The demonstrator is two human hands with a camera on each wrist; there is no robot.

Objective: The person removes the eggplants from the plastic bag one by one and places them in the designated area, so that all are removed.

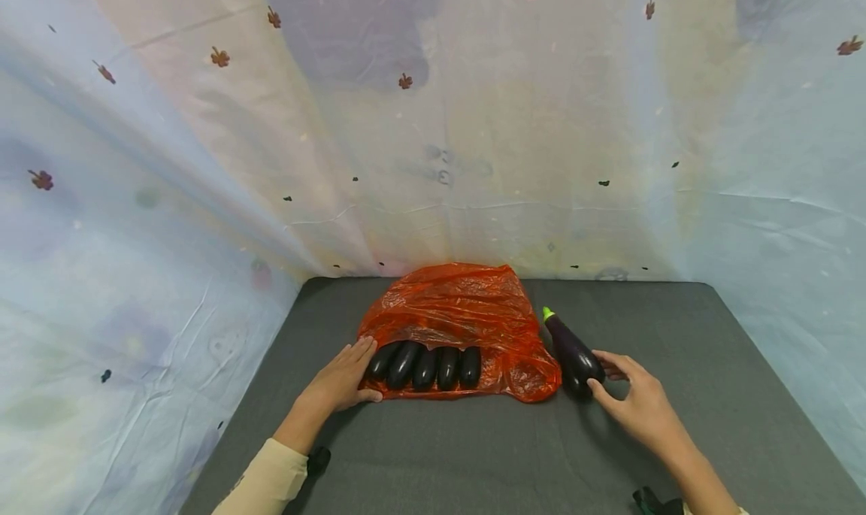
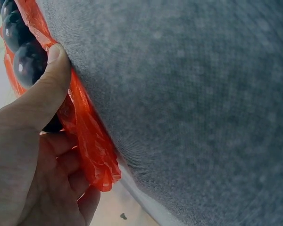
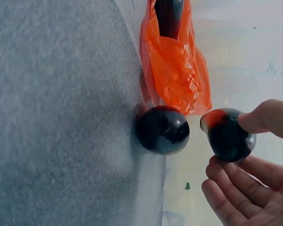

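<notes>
Several dark eggplants (image 1: 425,368) lie side by side at the front of a red plastic bag (image 1: 446,304). My left hand (image 1: 348,376) rests at the bag's left end, its fingers extended along the side and its thumb by the near edge. In the left wrist view, the thumb touches the red plastic beside an eggplant (image 2: 29,63). My right hand (image 1: 636,402) holds an eggplant (image 1: 571,349) by its rounded end, right of the bag, the green stem end pointing away. The right wrist view shows another eggplant (image 3: 162,130) on the table below it, mostly hidden in the head view.
A dark grey cloth covers the table (image 1: 473,455). Behind it and at the sides hangs a pale patterned curtain (image 1: 507,146) with small leaf-like marks. Dark straps (image 1: 318,461) show near both wrists.
</notes>
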